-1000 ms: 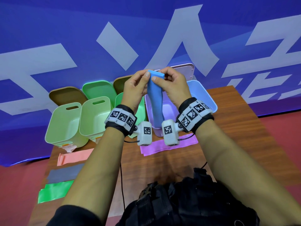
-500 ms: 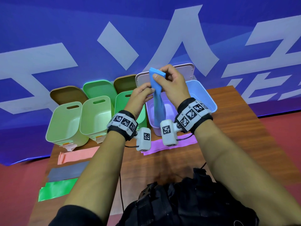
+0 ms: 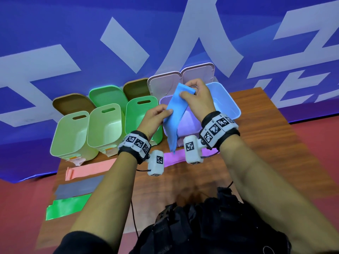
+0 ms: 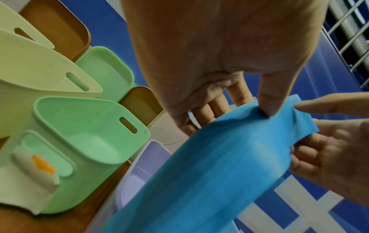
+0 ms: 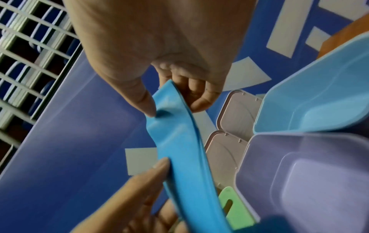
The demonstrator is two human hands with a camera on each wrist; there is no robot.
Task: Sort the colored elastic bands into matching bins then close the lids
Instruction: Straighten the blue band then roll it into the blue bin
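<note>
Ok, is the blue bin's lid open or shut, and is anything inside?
Open and empty: the blue bin shows a bare floor, its lid standing up behind it.

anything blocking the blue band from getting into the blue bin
Nothing visible does. The blue band hangs from both hands over the purple bin; the blue bin sits just to its right, lid open and mouth clear.
</note>
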